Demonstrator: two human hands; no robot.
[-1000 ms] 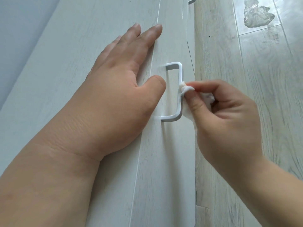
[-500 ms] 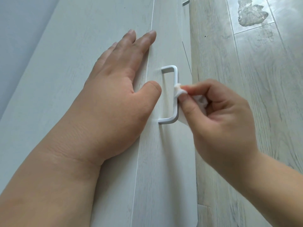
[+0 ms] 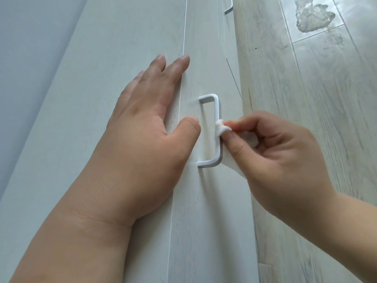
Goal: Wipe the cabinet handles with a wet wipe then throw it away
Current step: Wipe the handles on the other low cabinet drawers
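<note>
The cabinet door is a pale wood-grain panel, rigid and fixed, and it serves as the bracing surface. The left hand lies flat on it with fingers straight and holds nothing. Its thumb tip is just beside the inner side of the handle, apart from the bar.

The right hand is curled. Its thumb and forefinger pinch the wet wipe against the outer side of the bar at about mid-length.

The handle is a white U-shaped bar with both ends fixed to the door. It looks stiff and smooth, so it should tolerate firm pressure, though it is likely slippery once wetted. A second handle shows farther along the cabinet, well apart from both hands.

The wet wipe is the smallest item. It looks thin, soft and light, with no stiffness of its own. A bunched fold sits on the bar, and the rest trails loose from under the thumb. It is best held by a gathered fold between thumb and forefinger, as here, and wrapped round the bar. A slack grip would probably let the damp sheet slip off.
</note>
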